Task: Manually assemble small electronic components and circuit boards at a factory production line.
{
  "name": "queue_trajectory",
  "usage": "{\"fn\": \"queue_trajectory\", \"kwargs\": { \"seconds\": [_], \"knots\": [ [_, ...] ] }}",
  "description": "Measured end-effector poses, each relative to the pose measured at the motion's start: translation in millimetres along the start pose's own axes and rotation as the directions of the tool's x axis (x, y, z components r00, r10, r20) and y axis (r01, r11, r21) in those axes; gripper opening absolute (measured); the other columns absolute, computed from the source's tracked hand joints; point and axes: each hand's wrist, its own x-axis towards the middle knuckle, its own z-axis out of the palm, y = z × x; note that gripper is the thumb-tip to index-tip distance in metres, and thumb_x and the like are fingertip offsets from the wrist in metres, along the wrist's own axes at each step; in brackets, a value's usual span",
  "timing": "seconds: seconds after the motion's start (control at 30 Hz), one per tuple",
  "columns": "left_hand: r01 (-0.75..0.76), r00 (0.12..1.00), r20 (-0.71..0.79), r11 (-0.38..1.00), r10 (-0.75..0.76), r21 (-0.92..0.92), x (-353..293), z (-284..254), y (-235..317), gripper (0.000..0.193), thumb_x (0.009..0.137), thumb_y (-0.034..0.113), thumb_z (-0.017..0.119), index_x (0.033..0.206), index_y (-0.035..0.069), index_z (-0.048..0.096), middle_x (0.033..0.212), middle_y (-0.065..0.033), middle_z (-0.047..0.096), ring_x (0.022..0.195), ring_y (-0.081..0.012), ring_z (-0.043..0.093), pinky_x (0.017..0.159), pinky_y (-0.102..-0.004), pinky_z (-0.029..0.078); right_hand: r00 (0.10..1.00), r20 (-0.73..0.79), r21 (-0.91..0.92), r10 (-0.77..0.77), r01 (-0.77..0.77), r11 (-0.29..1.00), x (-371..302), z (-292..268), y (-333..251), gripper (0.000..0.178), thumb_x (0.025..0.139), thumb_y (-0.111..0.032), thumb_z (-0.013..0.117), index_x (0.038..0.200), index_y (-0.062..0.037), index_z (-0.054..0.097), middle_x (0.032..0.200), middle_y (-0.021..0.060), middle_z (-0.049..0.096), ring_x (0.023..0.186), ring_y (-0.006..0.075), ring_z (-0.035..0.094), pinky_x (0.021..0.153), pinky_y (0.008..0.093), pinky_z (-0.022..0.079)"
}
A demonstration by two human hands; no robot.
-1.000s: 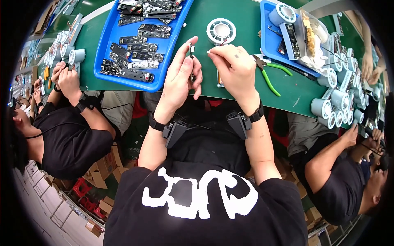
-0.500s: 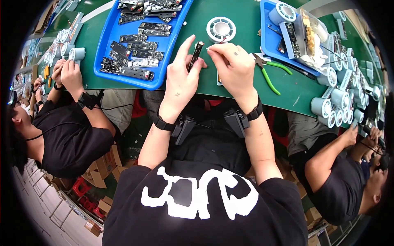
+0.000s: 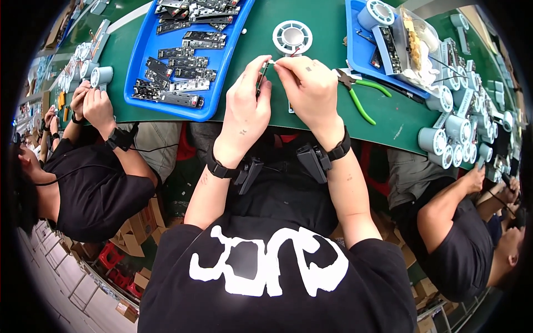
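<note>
My left hand (image 3: 247, 105) is closed around a narrow black circuit board (image 3: 262, 79), held on edge with its upper end by the fingertips. My right hand (image 3: 312, 91) pinches a tiny white piece, seemingly a wire connector (image 3: 271, 61), against the board's upper end. Whether it is seated in the board cannot be made out. Just beyond my hands a light-blue round fan housing (image 3: 276, 38) rests on the green table (image 3: 261, 16). Thin dark and red wires (image 3: 294, 53) run from its near side toward my right fingers.
At left a blue tray (image 3: 208, 114) holds several circuit boards (image 3: 183, 99). Right of my hands lie green-handled cutters (image 3: 363, 102). Beyond them, a second blue tray (image 3: 352, 55) and a clear plastic box (image 3: 430, 41) stand beside many fan housings (image 3: 433, 140). Co-workers sit on both sides.
My hands have come together, bringing the white piece to the board's upper end. My left fingers have closed further over the board. The whole view has shifted slightly.
</note>
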Motion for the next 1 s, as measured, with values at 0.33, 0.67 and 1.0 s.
{"fn": "queue_trajectory", "kwargs": {
  "seconds": [0.33, 0.67, 1.0],
  "knots": [
    [-0.093, 0.994, 0.063, 0.994, 0.090, 0.059, 1, -5, -6, 0.040, 0.094, -0.007, 0.051, 0.134, -0.004, 0.052, 0.105, -0.0236, 0.066, 0.092, -0.0393, 0.067, 0.083, -0.0430, 0.055, 0.991, 0.064, -0.082, -0.114, 0.119, 0.990, 6, -4, 0, 0.011, 0.081, -0.005, 0.076, 0.089, -0.0071, 0.069, 0.080, 0.0058, 0.071, 0.068, 0.0251, 0.065, 0.061, 0.0348, 0.050],
    [-0.113, 0.986, 0.127, 0.991, 0.105, 0.065, 1, -14, -11, 0.045, 0.091, -0.010, 0.052, 0.136, -0.004, 0.051, 0.103, -0.0235, 0.067, 0.093, -0.0384, 0.068, 0.083, -0.0416, 0.055, 0.950, 0.261, -0.110, -0.171, 0.205, 0.972, 21, -9, 1, 0.008, 0.084, -0.006, 0.073, 0.089, -0.0054, 0.067, 0.081, 0.0092, 0.070, 0.072, 0.0284, 0.066, 0.065, 0.0377, 0.052],
    [-0.148, 0.978, 0.148, 0.989, 0.147, -0.007, 1, -13, -15, 0.047, 0.092, -0.008, 0.053, 0.138, -0.002, 0.051, 0.099, -0.0222, 0.068, 0.090, -0.0361, 0.069, 0.081, -0.0389, 0.055, 0.910, 0.355, -0.072, -0.213, 0.254, 0.964, 31, -21, 7, 0.010, 0.086, -0.009, 0.073, 0.093, -0.0041, 0.068, 0.084, 0.0105, 0.071, 0.074, 0.0293, 0.068, 0.065, 0.0371, 0.054]
  ]
}}
